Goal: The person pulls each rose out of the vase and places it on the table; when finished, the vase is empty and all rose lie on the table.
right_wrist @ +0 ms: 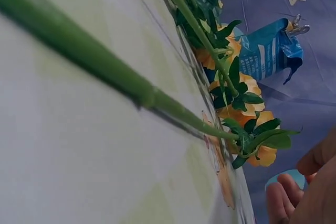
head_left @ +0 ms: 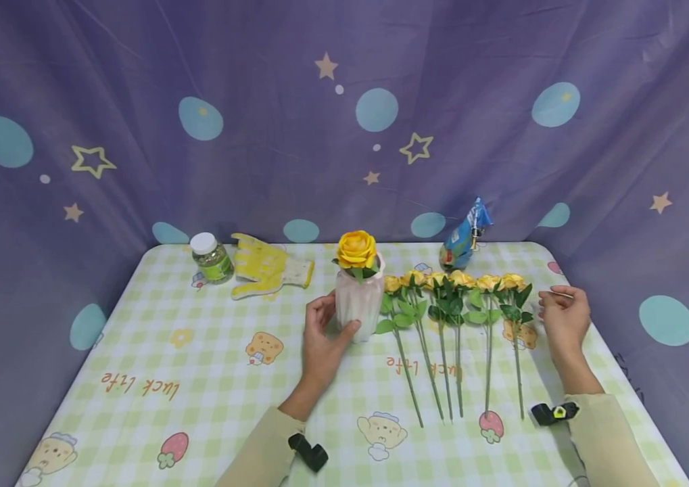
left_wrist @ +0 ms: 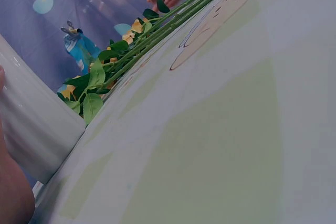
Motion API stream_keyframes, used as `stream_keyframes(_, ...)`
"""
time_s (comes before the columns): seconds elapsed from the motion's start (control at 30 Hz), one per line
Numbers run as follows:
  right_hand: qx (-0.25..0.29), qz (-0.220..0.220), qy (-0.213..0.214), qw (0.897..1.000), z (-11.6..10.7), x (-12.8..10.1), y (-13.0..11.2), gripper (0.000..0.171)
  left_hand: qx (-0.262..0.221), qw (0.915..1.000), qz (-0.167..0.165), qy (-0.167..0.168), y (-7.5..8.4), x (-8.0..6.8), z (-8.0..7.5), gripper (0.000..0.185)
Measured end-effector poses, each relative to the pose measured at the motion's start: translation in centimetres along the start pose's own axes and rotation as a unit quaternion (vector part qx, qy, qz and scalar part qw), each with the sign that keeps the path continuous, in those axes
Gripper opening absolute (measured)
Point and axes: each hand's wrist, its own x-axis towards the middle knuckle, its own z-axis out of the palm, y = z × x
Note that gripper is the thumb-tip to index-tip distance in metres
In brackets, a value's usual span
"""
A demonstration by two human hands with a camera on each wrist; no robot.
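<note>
My left hand (head_left: 322, 345) grips a white ribbed vase (head_left: 359, 304), thumb across its front and fingers round its left side. The vase stands upright on the table, and one yellow rose (head_left: 356, 250) shows its bloom above the rim; its stem is hidden inside. In the left wrist view the pale vase wall (left_wrist: 37, 114) fills the left edge. To the right lie several yellow roses (head_left: 462, 279) in a row, blooms away from me, green stems toward me. My right hand (head_left: 566, 321) is just right of the last rose (head_left: 513, 283), fingers loosely bent, holding nothing.
A clipped blue bag (head_left: 462, 240) stands at the back, behind the roses. Back left are a white-lidded jar (head_left: 213, 259) and a yellow and white glove (head_left: 268, 266). A checked cloth (head_left: 222, 406) covers the table; a purple curtain (head_left: 259, 176) hangs behind it.
</note>
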Motion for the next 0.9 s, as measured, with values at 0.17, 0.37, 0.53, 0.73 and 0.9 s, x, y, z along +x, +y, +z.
stream_keyframes(0.17, 0.024, -0.024, 0.057, 0.998, 0.2, -0.1, -0.3, 0.02, -0.003, 1.0, 0.003, 0.001, -0.2, 0.0, 0.0, 0.059)
stream_keyframes(0.37, 0.075, -0.066, 0.098, 0.99, 0.3, -0.7, -1.2, 0.022, 0.001, 1.0, 0.002, 0.0, 0.1, 0.0, 0.0, 0.06)
stream_keyframes(0.53, 0.128, -0.112, 0.108, 0.979, 0.5, -1.2, -2.1, 0.024, 0.005, 1.0, -0.002, -0.001, 0.3, -0.1, 0.0, 0.062)
stream_keyframes(0.73, 0.19, -0.141, 0.103, 0.966, 0.9, -2.1, -3.5, 0.026, 0.004, 1.0, -0.002, -0.002, 0.2, -0.1, 0.0, 0.061)
stream_keyframes(0.9, 0.25, -0.173, 0.089, 0.949, 1.2, -3.4, -5.1, 0.025, 0.001, 1.0, 0.004, -0.002, 0.1, -0.1, 0.0, 0.06)
